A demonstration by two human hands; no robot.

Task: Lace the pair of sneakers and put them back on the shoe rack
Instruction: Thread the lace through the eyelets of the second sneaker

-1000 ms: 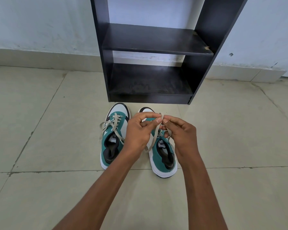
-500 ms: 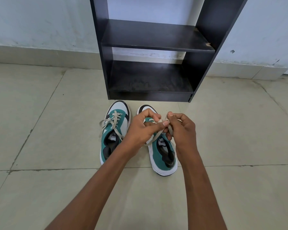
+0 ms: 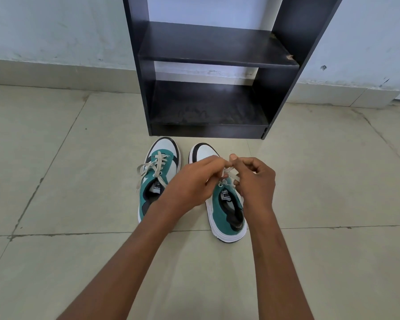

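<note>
1. Here, both hands meet over the right sneaker (image 3: pixel 226 204): the left hand (image 3: pixel 192 181) is curled with its fingertips pinched on the pale lace (image 3: pixel 231 174), and the right hand (image 3: pixel 255 181) is half closed, thumb and forefinger nipping the same lace near the top eyelets.
2. The step in hand looks like tying or finishing the lacing of that shoe; the left sneaker (image 3: pixel 157 179), just beside it at 9 o'clock, is already laced, though its lace ends hang loose to its outer side.
3. Next, by my reading, the pinched ends need drawing snug and knotting, which calls for the two hands to pull apart evenly without tugging the shoe across the floor (image 3: pixel 67 181).
4. Both shoes stand on the tiles, toes pointing to 12 o'clock, just short of the dark shoe rack (image 3: pixel 213 54), whose two visible shelves are bare.
5. The fingers cover the knot area, so I cannot tell whether a loop is formed; the upper rack is cut off by the frame.
</note>
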